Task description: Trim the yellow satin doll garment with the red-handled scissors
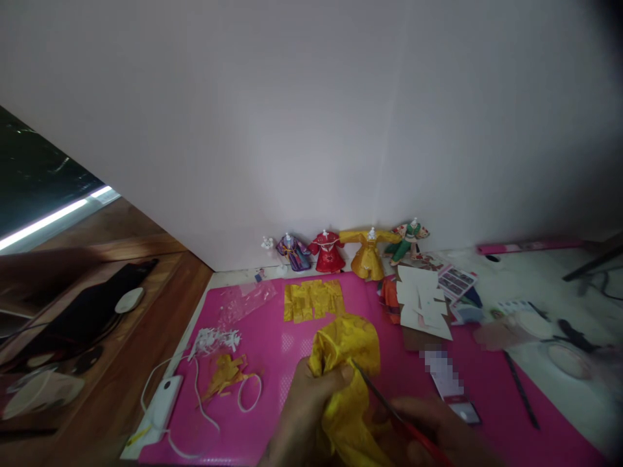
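1. Right hand: grip closed on a red-handled tool, tip at the cloth.
2. Left hand: grip pinching yellow cloth over the pink mat; judged unfinished, long axis near to far, bunched end pointing away.
3. Yellow scraps, left; yellow pieces beyond, apparently already cut.
4. Small garments along the wall, seemingly complete.

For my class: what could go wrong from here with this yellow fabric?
The tip of the red-handled tool sits close to the left hand, so a slip might nick it. The tip could snag the crumpled yellow fabric. Loose scraps on the pink mat might scatter if brushed.
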Tool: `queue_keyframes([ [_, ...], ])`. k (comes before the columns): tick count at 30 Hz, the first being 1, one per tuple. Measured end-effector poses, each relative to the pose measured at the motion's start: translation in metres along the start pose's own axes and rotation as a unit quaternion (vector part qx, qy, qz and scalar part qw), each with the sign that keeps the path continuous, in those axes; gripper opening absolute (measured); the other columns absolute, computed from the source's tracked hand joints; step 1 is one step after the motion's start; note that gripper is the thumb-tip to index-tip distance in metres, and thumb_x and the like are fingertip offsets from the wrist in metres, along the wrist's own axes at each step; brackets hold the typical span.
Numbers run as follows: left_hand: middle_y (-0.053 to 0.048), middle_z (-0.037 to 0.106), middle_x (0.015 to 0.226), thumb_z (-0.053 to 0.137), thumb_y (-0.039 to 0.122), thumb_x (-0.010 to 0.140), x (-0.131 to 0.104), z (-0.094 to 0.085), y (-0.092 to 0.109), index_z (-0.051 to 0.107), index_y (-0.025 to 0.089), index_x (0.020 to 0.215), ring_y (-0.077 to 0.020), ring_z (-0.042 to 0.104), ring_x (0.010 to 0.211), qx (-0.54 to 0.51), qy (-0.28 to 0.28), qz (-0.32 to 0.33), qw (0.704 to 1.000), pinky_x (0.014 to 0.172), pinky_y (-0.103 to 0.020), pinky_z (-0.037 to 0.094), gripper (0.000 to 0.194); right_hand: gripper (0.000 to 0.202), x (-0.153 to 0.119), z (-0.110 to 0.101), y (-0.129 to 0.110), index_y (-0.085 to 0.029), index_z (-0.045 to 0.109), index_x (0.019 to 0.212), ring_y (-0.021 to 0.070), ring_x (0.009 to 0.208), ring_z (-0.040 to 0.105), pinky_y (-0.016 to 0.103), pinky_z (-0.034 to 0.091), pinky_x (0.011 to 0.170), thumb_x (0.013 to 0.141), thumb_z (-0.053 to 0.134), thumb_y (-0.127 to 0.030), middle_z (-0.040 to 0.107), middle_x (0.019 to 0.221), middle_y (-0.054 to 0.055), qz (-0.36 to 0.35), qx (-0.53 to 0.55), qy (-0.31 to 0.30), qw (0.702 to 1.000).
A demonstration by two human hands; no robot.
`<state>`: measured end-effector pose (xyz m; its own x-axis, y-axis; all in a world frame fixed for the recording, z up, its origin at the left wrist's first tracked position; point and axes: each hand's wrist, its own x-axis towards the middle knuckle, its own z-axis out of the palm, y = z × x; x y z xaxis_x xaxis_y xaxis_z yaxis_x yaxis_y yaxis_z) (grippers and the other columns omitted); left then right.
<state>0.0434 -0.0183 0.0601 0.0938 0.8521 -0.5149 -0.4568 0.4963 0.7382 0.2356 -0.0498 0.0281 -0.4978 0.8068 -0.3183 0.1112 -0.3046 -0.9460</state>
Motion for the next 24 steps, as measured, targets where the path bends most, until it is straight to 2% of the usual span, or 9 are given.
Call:
queue_keyframes([
  [4, -0.004, 0.067, 0.058, 0.087, 0.028, 0.053, 0.0, 0.001, 0.0, 0.074, 0.011, 0.076, -0.016, 0.061, 0.05, -0.015, -0.008, -0.016, 1.0, 0.052, -0.026, 0.047, 0.032, 0.052, 0.001, -0.002, -0.003, -0.019, 0.074, 0.096, 0.0283, 0.078, 0.069, 0.035, 0.053, 0.068, 0.075, 0.063, -0.065, 0.072, 0.082, 0.007, -0.021, 0.017, -0.02, 0.999],
  [7, -0.003, 0.066, 0.056, 0.087, 0.03, 0.053, 0.001, 0.001, 0.0, 0.073, 0.012, 0.074, -0.0163, 0.06, 0.049, -0.016, -0.014, -0.024, 0.999, 0.052, -0.027, 0.048, 0.031, 0.046, 0.001, -0.001, -0.011, -0.02, 0.073, 0.099, 0.0297, 0.086, 0.069, 0.037, 0.053, 0.075, 0.079, 0.061, -0.061, 0.073, 0.088, 0.008, -0.033, 0.035, -0.029, 0.998],
  [12, -0.004, 0.065, 0.057, 0.088, 0.031, 0.052, 0.003, -0.003, -0.003, 0.073, 0.01, 0.074, -0.0153, 0.059, 0.05, -0.001, -0.018, -0.027, 0.999, 0.053, -0.026, 0.047, 0.034, 0.061, 0.001, -0.001, -0.004, -0.019, 0.075, 0.1, 0.0268, 0.077, 0.065, 0.033, 0.051, 0.068, 0.075, 0.058, -0.072, 0.071, 0.08, 0.007, -0.03, -0.013, -0.008, 0.999],
  [16, -0.004, 0.065, 0.059, 0.086, 0.032, 0.055, 0.004, -0.007, -0.004, 0.073, 0.01, 0.078, -0.0152, 0.059, 0.051, -0.015, -0.043, -0.029, 0.999, 0.053, -0.026, 0.046, 0.035, 0.062, 0.001, -0.002, 0.007, -0.018, 0.075, 0.098, 0.0247, 0.072, 0.063, 0.032, 0.049, 0.064, 0.073, 0.059, -0.072, 0.069, 0.079, 0.006, -0.023, -0.037, 0.018, 0.999],
  [20, -0.003, 0.063, 0.056, 0.087, 0.031, 0.051, 0.006, -0.007, -0.006, 0.072, 0.01, 0.073, -0.0149, 0.057, 0.048, 0.009, -0.015, -0.036, 0.999, 0.052, -0.027, 0.046, 0.034, 0.062, 0.002, -0.002, 0.004, -0.018, 0.074, 0.093, 0.0212, 0.064, 0.056, 0.03, 0.045, 0.061, 0.072, 0.057, -0.074, 0.059, 0.065, 0.002, -0.025, -0.048, 0.009, 0.999],
  [24, -0.005, 0.066, 0.059, 0.086, 0.03, 0.051, 0.007, -0.007, -0.006, 0.073, 0.01, 0.078, -0.0169, 0.06, 0.05, 0.003, -0.016, -0.032, 0.999, 0.054, -0.029, 0.048, 0.035, 0.066, 0.003, -0.001, -0.003, -0.018, 0.071, 0.085, 0.0148, 0.055, 0.039, 0.026, 0.036, 0.052, 0.069, 0.055, -0.079, 0.042, 0.059, -0.003, -0.005, -0.04, -0.01, 0.999],
])
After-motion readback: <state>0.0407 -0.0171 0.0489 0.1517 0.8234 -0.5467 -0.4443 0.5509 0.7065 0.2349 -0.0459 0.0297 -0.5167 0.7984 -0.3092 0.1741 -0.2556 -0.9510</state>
